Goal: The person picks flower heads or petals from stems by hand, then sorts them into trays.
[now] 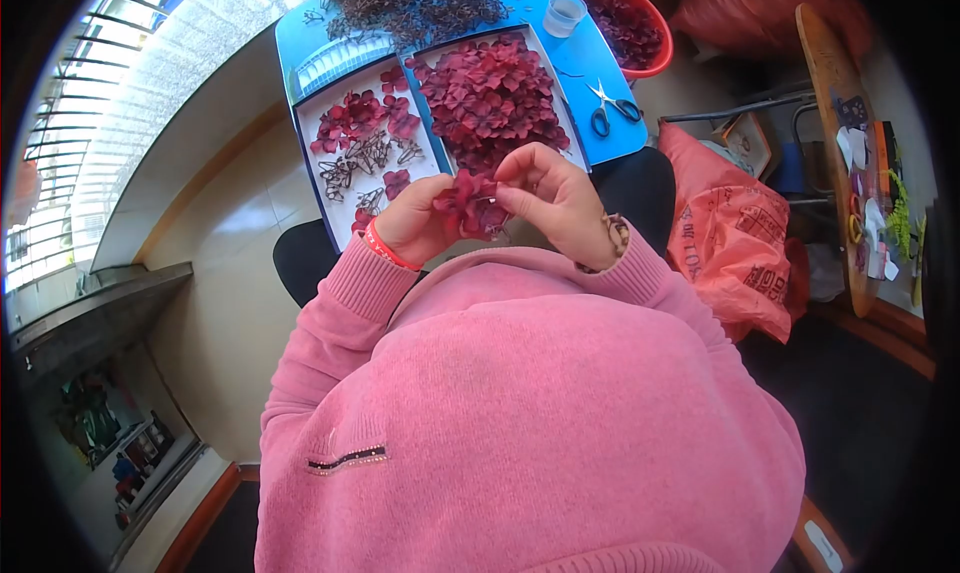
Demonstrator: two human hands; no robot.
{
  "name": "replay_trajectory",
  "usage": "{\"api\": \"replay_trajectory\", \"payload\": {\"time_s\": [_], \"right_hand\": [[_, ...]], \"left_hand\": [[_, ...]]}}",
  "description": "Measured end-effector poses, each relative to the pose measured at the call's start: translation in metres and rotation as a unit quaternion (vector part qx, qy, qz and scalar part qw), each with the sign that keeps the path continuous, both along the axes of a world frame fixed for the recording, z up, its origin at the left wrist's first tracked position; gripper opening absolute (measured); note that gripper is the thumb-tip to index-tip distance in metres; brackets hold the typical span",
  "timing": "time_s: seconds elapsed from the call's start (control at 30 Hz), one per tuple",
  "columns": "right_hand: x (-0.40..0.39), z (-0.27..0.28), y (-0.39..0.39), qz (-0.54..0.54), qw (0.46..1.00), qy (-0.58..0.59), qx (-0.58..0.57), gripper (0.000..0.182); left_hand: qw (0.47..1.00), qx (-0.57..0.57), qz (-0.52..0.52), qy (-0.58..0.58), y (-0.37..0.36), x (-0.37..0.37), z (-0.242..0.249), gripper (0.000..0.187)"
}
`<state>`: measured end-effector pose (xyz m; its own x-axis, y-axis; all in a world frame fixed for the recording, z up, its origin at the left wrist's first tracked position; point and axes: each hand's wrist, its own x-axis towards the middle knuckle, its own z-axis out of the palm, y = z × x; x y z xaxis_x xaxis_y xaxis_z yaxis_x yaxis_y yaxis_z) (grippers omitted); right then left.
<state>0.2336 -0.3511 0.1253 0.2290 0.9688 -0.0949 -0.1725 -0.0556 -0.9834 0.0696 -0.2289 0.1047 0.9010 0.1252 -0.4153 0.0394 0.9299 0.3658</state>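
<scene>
In front of my body, my left hand (pixel 413 219) is closed around a dark red artificial flower (pixel 466 205) with several petals. My right hand (pixel 550 201) pinches at the right side of the same flower, thumb and forefinger together. Beyond the hands, an open box (pixel 562 131) holds a thick heap of dark red petal flowers (pixel 490 93). To its left, a second shallow box (pixel 322 195) contains a few loose red flowers (pixel 352 116) and brown branching stems (pixel 365 155).
A tangle of brown stems (pixel 415 3) lies at the back of the blue table (pixel 618 141). Black-handled scissors (pixel 611 110) and a clear cup (pixel 564 15) sit on its right. Beside it stand a red basin (pixel 663 58) of petals and a red sack (pixel 725 233).
</scene>
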Motion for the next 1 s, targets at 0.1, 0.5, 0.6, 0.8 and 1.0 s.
{"api": "replay_trajectory", "payload": {"time_s": [0.1, 0.5, 0.6, 0.8, 1.0], "right_hand": [[0.001, 0.007, 0.002, 0.014, 0.991, 0.128, -0.031, 0.016], [-0.018, -0.009, 0.007, -0.022, 0.989, 0.140, -0.043, 0.015], [-0.015, -0.007, 0.007, -0.024, 0.992, 0.125, -0.026, 0.017], [-0.012, -0.007, 0.010, -0.077, 0.986, 0.141, -0.043, 0.013], [-0.005, -0.017, 0.007, -0.090, 0.935, 0.287, -0.190, 0.011]], "left_hand": [[0.999, -0.030, 0.010, 0.019, 0.003, -0.001, -0.006, 0.034], [0.990, 0.137, 0.010, 0.021, 0.003, -0.004, -0.014, 0.023], [0.987, 0.154, 0.029, 0.020, -0.001, -0.002, -0.004, 0.022], [0.842, 0.442, 0.290, 0.112, -0.012, 0.005, 0.002, 0.018], [0.454, 0.863, 0.221, 0.005, -0.021, -0.013, 0.011, 0.027]]}}
